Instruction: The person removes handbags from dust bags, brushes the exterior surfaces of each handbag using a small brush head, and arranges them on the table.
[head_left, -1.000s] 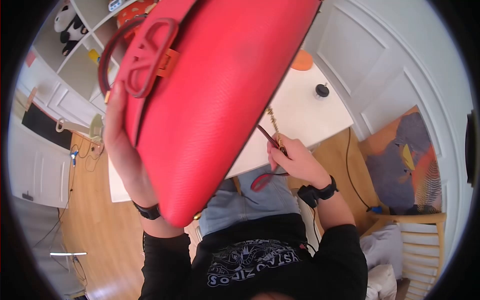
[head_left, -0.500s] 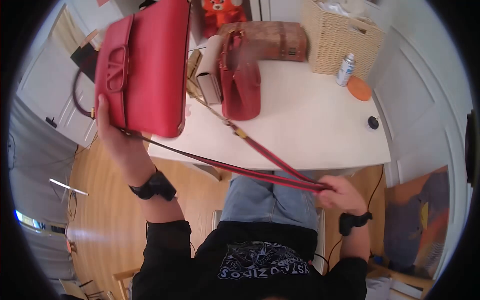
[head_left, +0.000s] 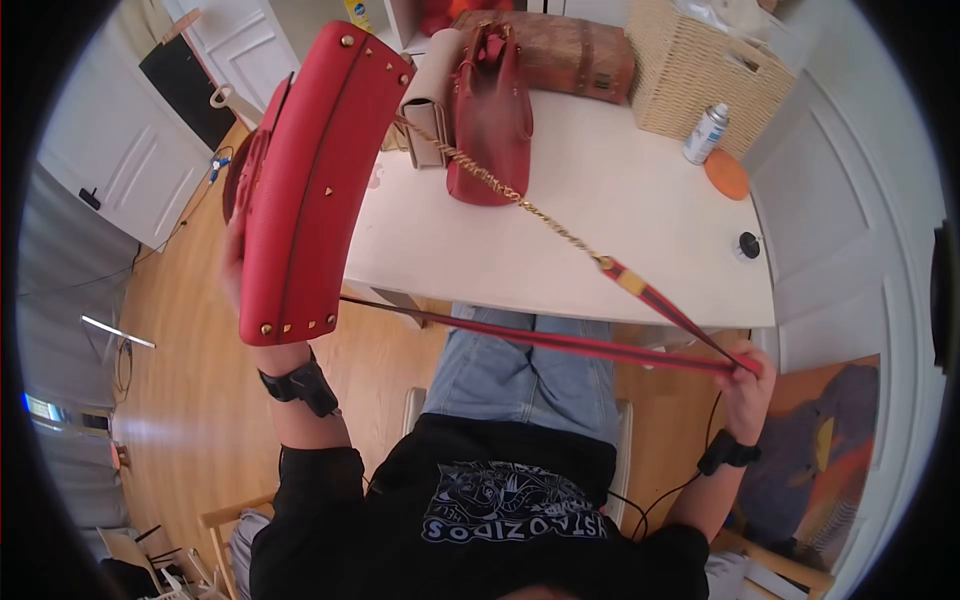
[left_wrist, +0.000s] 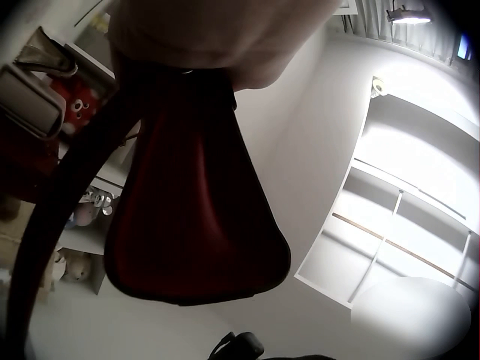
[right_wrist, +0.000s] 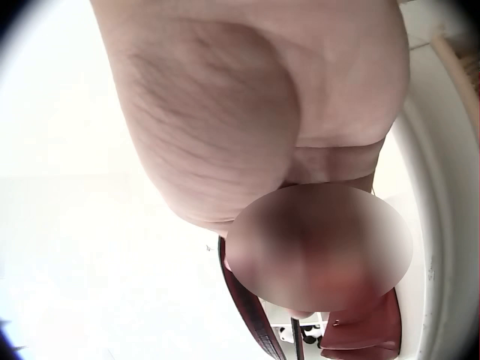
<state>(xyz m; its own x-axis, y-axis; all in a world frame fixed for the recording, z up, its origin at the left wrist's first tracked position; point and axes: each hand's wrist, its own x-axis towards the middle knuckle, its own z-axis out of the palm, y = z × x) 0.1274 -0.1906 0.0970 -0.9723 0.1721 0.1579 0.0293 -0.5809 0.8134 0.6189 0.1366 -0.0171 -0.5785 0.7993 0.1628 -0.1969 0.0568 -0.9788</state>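
Note:
A red handbag (head_left: pixel 310 200) with gold studs is held up at the left, its studded bottom turned toward the head camera. My left hand (head_left: pixel 236 265) grips it from the far side, mostly hidden behind the bag. In the left wrist view, the bag's side panel (left_wrist: pixel 199 225) hangs below that hand, dark in shadow. Over at the right, my right hand (head_left: pixel 748 390) holds the bag's red shoulder strap (head_left: pixel 560 345) in its curled fingers. A gold chain (head_left: pixel 480 175) joins the strap to the bag, and both runs stretch across above the table front and my lap.
On the white table (head_left: pixel 600 215) stand another red bag (head_left: pixel 490 140), a beige bag (head_left: pixel 430 100), a brown trunk-like case (head_left: pixel 580 60) and a wicker basket (head_left: pixel 690 75). A spray can (head_left: pixel 706 135), an orange disc (head_left: pixel 727 175) and a small black-topped object (head_left: pixel 747 246) are near the right edge.
The handbag has moved away from close to the camera, then tilted from its front face to its bottom. My right hand has moved right, drawing the strap and chain out long.

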